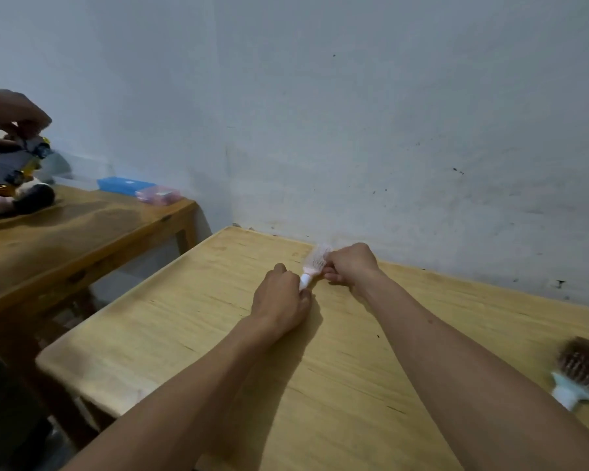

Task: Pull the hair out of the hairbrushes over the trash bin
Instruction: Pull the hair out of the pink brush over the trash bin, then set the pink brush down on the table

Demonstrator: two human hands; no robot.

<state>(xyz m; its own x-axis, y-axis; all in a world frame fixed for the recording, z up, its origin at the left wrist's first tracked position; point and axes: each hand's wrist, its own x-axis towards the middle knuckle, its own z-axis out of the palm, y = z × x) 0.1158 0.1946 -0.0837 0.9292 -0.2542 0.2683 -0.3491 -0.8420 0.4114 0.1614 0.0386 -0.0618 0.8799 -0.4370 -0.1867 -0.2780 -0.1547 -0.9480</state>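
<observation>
Pale-blue-handled hairbrush [580, 375], bristles matted with brown hair, lies at right counter [170, 338] edge. Left hand [281, 302] grips white handle of small pink hairbrush [313, 265]; right hand [351, 263] pinches its bristle head, near wall.

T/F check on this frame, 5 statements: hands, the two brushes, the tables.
1. Both hands are on the pink hairbrush. True: the left hand holds its white handle and the right hand is at the bristle head.
2. The pink brush is held over a trash bin. False: it is over the light wooden table; no bin is in view.
3. A second brush lies at the table's right edge, full of dark hair. True.
4. The second brush has a red handle. False: its handle is pale blue.
5. The blue box sits on the same table as the brushes. False: it is on the darker table to the left.
</observation>
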